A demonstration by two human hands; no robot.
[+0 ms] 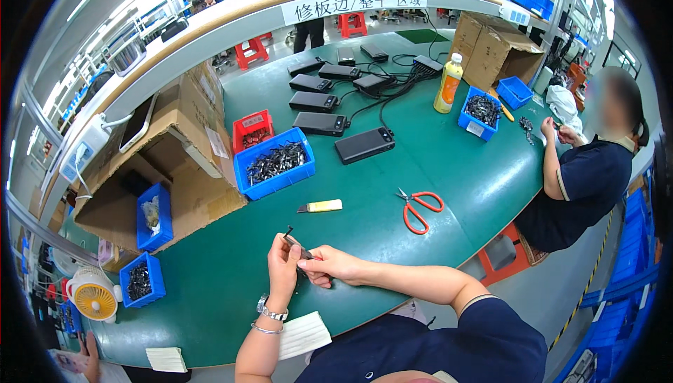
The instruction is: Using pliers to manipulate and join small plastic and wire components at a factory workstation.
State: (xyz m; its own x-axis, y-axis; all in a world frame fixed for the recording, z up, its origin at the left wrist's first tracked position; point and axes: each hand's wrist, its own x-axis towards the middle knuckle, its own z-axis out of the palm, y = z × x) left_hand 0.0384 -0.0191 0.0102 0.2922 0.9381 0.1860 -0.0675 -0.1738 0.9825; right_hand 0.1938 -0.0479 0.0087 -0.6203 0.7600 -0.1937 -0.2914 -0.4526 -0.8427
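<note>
Close together over the near edge of the green table, my two hands meet around a small black part. My left hand (283, 265) is closed on the small black part (289, 236), whose thin, bent end sticks up past the fingertips. The fingers of my right hand (332, 266) are pinched against it from the right; what they grip is mostly hidden. Beyond my hands lies a yellow-handled cutter (324, 206) with a dark tip. Red-handled scissors (419, 209) rest farther right, with their blades pointing away to the left.
A blue bin (275, 190) of black parts and a red bin (241, 127) stand beyond my left hand. Cabled black power banks (364, 146) cover the far table. A bottle (449, 83) stands near another blue bin (479, 134). A fan (94, 299) is left; a co-worker (596, 166) sits right.
</note>
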